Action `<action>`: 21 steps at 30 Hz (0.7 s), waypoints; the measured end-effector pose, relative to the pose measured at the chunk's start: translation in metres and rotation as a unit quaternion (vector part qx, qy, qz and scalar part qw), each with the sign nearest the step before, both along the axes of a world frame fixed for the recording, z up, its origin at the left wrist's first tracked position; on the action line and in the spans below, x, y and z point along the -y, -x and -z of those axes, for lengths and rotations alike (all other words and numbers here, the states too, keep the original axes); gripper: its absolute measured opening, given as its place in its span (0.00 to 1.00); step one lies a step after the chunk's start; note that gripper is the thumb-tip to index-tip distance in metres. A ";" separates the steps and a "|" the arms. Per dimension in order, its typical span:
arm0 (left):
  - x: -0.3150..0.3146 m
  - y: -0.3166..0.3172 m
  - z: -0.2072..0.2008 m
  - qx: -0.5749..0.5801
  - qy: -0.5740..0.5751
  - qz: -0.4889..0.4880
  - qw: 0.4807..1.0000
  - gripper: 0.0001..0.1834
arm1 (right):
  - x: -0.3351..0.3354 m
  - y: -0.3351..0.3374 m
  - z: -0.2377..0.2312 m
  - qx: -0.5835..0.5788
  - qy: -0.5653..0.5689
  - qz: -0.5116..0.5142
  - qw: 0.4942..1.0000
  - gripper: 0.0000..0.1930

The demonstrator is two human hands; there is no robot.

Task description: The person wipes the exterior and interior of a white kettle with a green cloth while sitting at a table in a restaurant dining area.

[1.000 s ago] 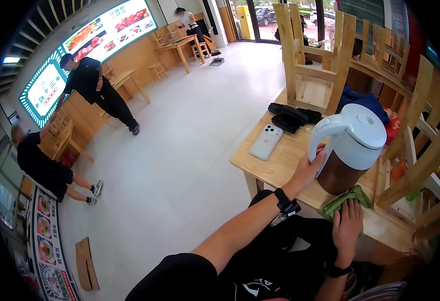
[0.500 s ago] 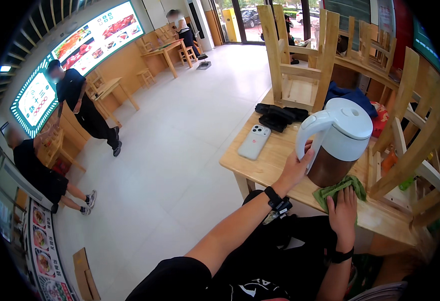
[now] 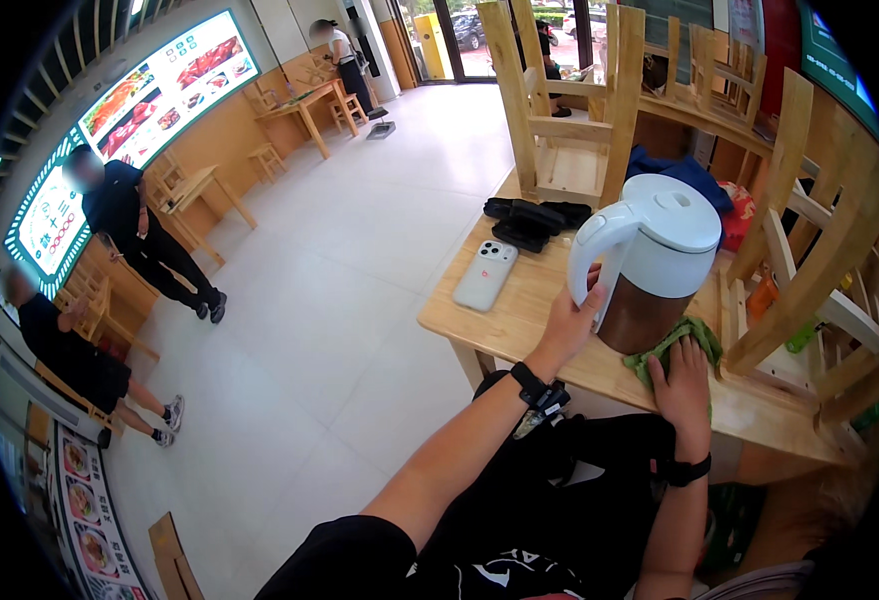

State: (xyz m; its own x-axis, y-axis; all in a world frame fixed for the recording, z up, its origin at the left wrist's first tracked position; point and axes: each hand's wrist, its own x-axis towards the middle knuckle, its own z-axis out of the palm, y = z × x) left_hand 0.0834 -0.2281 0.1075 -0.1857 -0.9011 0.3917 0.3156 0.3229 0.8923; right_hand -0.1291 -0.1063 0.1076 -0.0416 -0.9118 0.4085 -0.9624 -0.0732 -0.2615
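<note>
A white electric kettle (image 3: 671, 235) with a brown lower part stands on a wooden table (image 3: 584, 362). My left hand (image 3: 567, 325) is closed at the lower end of its handle. At the kettle's near right base lies a crumpled green cloth (image 3: 701, 332). My right hand (image 3: 684, 385) presses down on this cloth, fingers over it and thumb to the left; part of the cloth is hidden under the palm. Left of the kettle are a pale phone (image 3: 486, 275) and, behind it, a black item (image 3: 529, 222) whose kind I cannot make out.
Upturned wooden chairs (image 3: 571, 170) rest on the table's far side, and another (image 3: 794, 260) on the right. Dark blue fabric (image 3: 674, 168) lies behind the kettle. Two people (image 3: 124, 215) (image 3: 54, 325) stand on the left; another person (image 3: 342, 60) is far back.
The whole view has shifted a little. The cloth and my right hand have slid slightly along the kettle's base. My left hand stays at the handle. The people on the left have changed posture.
</note>
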 end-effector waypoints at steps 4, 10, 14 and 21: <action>0.000 0.001 0.002 -0.012 0.001 0.015 1.000 0.34 | 0.000 -0.003 0.003 -0.012 0.017 0.012 1.000 0.29; 0.004 -0.001 0.006 -0.018 0.000 0.033 0.999 0.35 | -0.002 -0.007 0.002 -0.020 0.016 0.020 0.999 0.29; 0.004 0.001 0.004 -0.032 0.005 0.041 0.999 0.35 | -0.003 -0.005 0.005 -0.030 0.022 0.028 0.999 0.29; 0.004 0.001 0.003 -0.027 0.004 0.048 0.998 0.33 | -0.002 -0.005 0.007 -0.037 0.013 0.032 0.999 0.30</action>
State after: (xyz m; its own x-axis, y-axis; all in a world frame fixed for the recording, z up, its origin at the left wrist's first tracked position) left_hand 0.0827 -0.2322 0.1050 -0.2499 -0.8766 0.4114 0.3930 0.2965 0.8704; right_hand -0.1237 -0.1047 0.1001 -0.0678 -0.8976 0.4357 -0.9820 -0.0172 -0.1881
